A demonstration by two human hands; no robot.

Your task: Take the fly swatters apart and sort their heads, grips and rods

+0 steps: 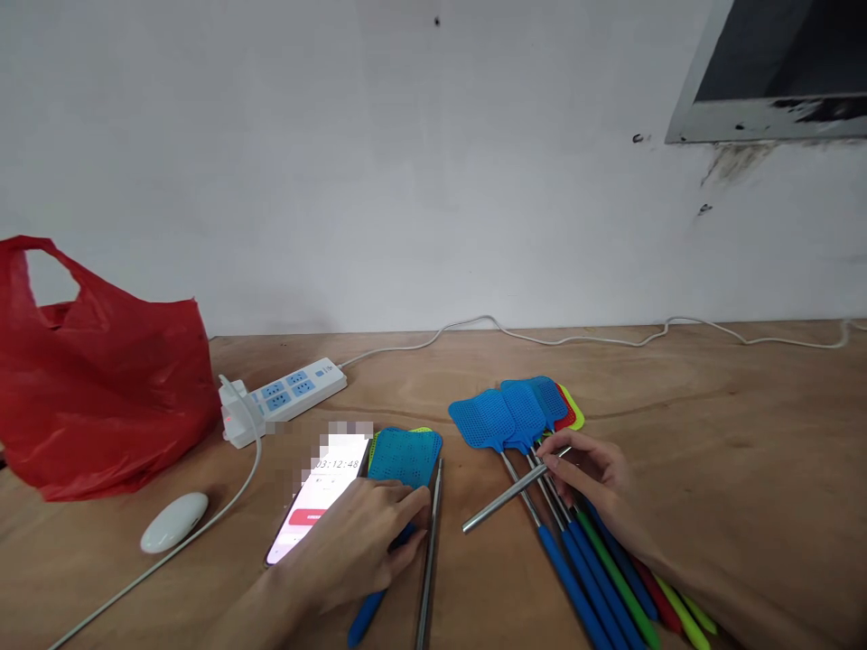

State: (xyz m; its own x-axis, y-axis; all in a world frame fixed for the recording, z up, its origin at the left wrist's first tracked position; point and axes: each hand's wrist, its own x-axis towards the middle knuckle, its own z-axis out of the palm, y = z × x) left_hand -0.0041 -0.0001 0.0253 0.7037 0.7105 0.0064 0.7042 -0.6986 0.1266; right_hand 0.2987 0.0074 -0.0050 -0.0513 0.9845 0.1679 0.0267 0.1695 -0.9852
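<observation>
My left hand point(379, 533) is curled round the shaft of a fly swatter. That swatter's blue handle point(367, 617) sticks out below the fingers, and a teal-blue mesh head point(405, 457) shows just above them, over a yellow-green one. A thin metal rod point(429, 560) lies right beside this hand. Between thumb and fingers, my right hand point(592, 469) pinches a short silver metal tube point(501, 500), slanted over a fanned pile of fly swatters. The pile has blue mesh heads point(484, 418), with red and yellow ones behind, and blue, green, red and yellow handles point(616, 573).
A lit phone point(318, 492) lies left of my left hand. Farther left are a white power strip point(298, 394) with a plugged charger, a white oval device point(174, 523), a cable, and a red plastic bag point(115, 379). A white cord point(562, 339) runs along the wall.
</observation>
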